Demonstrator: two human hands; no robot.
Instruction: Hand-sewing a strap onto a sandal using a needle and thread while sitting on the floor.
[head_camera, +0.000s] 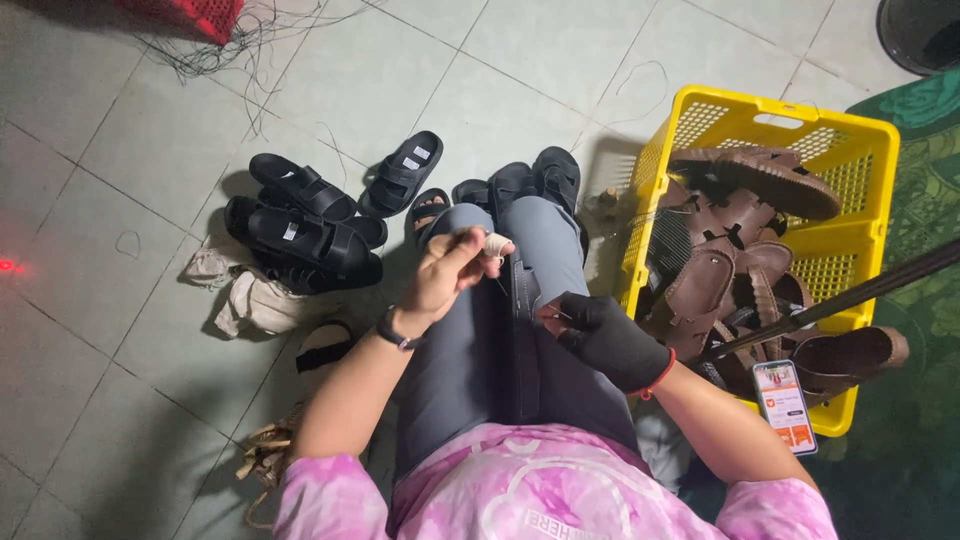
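Strap (523, 300), black, stiff-looking yet light, is lying along the lap, best held near its edges. Right hand (610, 340), gloved, is pinching it with fingers pressed together; left hand (450, 272) is pinching thread. Yellow basket (858, 150) is holding brown sandals (745, 245); phone (786, 405) is showing an orange-white screen.

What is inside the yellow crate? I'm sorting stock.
The yellow crate holds a loose pile of brown sandals, one propped on its rim. A dark rod crosses the front. The crate's bottom and any lower pairs are covered by the pile.
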